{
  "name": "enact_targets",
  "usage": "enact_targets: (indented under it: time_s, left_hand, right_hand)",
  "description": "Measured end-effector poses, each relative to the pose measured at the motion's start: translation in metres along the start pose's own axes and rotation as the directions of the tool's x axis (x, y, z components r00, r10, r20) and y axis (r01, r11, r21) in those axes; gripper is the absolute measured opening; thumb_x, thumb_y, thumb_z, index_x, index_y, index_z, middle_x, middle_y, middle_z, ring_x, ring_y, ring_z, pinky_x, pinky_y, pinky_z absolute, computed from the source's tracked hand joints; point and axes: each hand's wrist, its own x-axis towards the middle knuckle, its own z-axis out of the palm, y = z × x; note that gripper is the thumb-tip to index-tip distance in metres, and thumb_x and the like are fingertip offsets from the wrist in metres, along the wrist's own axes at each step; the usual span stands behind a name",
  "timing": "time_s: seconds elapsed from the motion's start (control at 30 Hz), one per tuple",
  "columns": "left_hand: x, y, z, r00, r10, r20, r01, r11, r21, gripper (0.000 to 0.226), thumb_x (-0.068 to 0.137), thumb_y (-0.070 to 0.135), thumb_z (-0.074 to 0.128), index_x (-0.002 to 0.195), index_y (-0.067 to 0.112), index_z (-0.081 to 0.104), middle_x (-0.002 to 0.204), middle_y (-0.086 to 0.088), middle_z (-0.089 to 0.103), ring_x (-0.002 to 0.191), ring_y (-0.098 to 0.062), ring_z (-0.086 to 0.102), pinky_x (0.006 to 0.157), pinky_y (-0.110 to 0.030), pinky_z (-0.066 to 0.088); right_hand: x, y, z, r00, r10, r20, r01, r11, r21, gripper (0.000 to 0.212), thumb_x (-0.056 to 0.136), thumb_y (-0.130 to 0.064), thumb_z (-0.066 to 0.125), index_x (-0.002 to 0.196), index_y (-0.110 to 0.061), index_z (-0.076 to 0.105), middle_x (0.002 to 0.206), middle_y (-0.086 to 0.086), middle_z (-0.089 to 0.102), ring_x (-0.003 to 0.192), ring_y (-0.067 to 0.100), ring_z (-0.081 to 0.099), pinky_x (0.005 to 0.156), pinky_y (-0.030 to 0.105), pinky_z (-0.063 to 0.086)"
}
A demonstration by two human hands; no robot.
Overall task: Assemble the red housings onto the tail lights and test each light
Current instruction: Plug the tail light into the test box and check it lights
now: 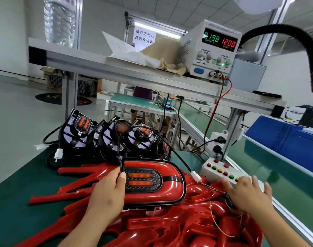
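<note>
A tail light with a red housing [170,184] fitted on it lies on a heap of loose red housings [161,227]. Its two amber lamp strips glow. My left hand [107,191] grips the left end of this tail light. Its black cable runs to a white connector [196,177] joined to thin coloured wires. My right hand [248,193] is spread flat, fingers apart, over the near end of a white button box [218,169] with red, green and yellow buttons. Several bare black tail lights [113,136] stand in a row behind.
A power supply [214,50] on the shelf above reads 1.98 and 12.00, with red and black leads hanging down. A black flexible hose [312,56] hangs at the right. A blue box [283,138] sits beyond the green conveyor [259,166]. Paper and wrapping lie on the shelf.
</note>
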Motion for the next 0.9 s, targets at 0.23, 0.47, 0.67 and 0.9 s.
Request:
enact_targets:
  time_s: [0.23,0.47,0.67,0.9]
  left_hand:
    - [-0.001,0.001,-0.001,1.000,-0.005,0.029,0.005,1.000,-0.001,0.032,0.104,0.032,0.036,0.126,0.033,0.058,0.095,0.026,0.056,0.092,0.004,0.051,0.084,-0.023,0.038]
    - [0.002,-0.001,-0.002,0.999,0.051,-0.005,-0.051,0.998,0.024,0.029,0.103,0.025,0.040,0.095,0.050,0.053,0.086,0.029,0.057,0.085,0.015,0.048,0.073,-0.006,0.032]
    - [0.003,-0.007,0.002,0.999,0.047,-0.019,-0.047,0.999,0.025,0.028,0.103,0.029,0.038,0.115,0.039,0.061,0.091,0.030,0.056,0.093,-0.003,0.054,0.083,-0.029,0.038]
    - [0.002,-0.005,0.001,0.999,0.037,-0.004,-0.037,0.999,0.026,0.024,0.103,0.030,0.039,0.104,0.047,0.056,0.088,0.028,0.057,0.091,-0.004,0.054,0.080,-0.029,0.038]
  right_hand:
    - [0.019,-0.043,-0.001,0.971,-0.231,0.067,0.226,0.972,0.070,0.075,0.094,-0.067,0.015,0.139,-0.013,0.039,0.159,0.003,0.025,0.150,0.014,-0.003,0.118,0.050,-0.007]
    - [0.024,-0.049,0.000,0.965,-0.229,0.129,0.226,0.973,0.039,0.074,0.095,-0.065,0.010,0.151,-0.019,0.030,0.160,0.003,0.023,0.150,0.016,-0.002,0.119,0.050,-0.005]
    - [0.022,-0.049,0.002,0.971,-0.207,0.116,0.202,0.978,0.055,0.075,0.095,-0.065,0.011,0.150,-0.016,0.029,0.161,0.005,0.020,0.150,0.015,-0.002,0.117,0.049,-0.007]
    - [0.023,-0.049,0.001,0.957,-0.239,0.165,0.242,0.970,-0.001,0.064,0.097,-0.057,0.007,0.151,-0.031,0.028,0.160,0.002,0.023,0.150,0.018,-0.004,0.116,0.054,-0.008]
